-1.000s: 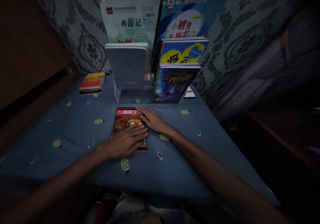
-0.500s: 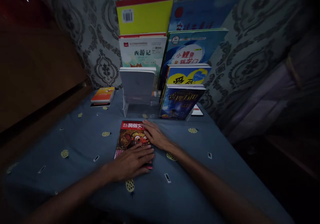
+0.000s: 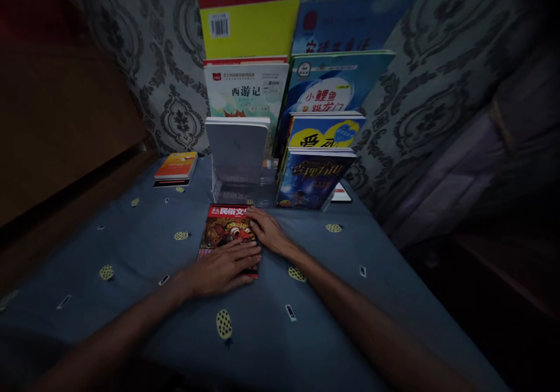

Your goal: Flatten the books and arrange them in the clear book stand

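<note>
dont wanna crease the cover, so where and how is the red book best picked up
Probably grip the red book by its left edge near the top, coming from the left, pinching top and underside. It lies flat on the tablecloth, and that stretch is uncovered: the left hand spreads over the lower part, the right hand touches the upper right.

You've got just the one view, the cam on your head, looking forward and down across the table (image 3: 385,252). It's near enough that your left hand (image 3: 227,266) and right hand (image 3: 270,233) land just below the middle of the shot. The book rack (image 3: 258,193) sits pretty much dead ahead, further off, and the patterned wall (image 3: 437,59) behind it fills the top. Looks wide-angle, with stretched, dark sides.
</note>
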A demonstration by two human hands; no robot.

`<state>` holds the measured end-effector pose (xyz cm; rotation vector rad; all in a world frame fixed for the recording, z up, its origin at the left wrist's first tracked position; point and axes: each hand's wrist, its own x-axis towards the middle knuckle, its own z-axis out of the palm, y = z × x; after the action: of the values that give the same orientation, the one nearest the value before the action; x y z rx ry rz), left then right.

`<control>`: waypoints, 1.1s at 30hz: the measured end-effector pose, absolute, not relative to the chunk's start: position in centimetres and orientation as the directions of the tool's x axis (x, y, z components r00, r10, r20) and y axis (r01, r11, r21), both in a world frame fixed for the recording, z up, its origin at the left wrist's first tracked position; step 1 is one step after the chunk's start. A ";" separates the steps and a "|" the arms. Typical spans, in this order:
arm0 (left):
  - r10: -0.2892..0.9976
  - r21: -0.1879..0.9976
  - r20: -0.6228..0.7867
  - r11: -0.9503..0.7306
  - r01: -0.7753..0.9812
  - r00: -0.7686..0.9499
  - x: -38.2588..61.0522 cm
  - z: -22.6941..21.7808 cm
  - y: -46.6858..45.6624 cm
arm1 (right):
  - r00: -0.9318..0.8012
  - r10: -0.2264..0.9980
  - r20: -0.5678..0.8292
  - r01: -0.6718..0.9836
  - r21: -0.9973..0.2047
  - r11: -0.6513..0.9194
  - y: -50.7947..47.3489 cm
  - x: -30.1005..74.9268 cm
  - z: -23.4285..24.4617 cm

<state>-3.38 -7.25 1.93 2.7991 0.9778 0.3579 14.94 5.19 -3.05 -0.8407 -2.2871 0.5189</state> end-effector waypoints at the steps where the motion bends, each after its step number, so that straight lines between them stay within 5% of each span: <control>1: 0.629 0.219 0.176 -0.775 0.592 0.758 -3.4 1.9 -7.3 | -0.585 0.687 0.432 0.423 -0.559 0.713 5.2 15.1 -3.1; 22: 0.657 0.248 0.242 -0.753 0.609 0.714 -3.7 1.0 -7.3 | -0.572 0.709 0.413 0.388 -0.625 0.678 -1.7 17.0 -1.1; 33: 0.853 0.309 0.306 -0.508 0.804 0.422 -8.2 0.3 -3.6 | -0.596 0.678 0.430 0.351 -0.619 0.702 -1.9 17.0 -0.7</control>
<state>-8.16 -3.63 0.30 2.5507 1.4931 0.6524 17.03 -1.91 -0.66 -0.7812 -2.2423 0.6351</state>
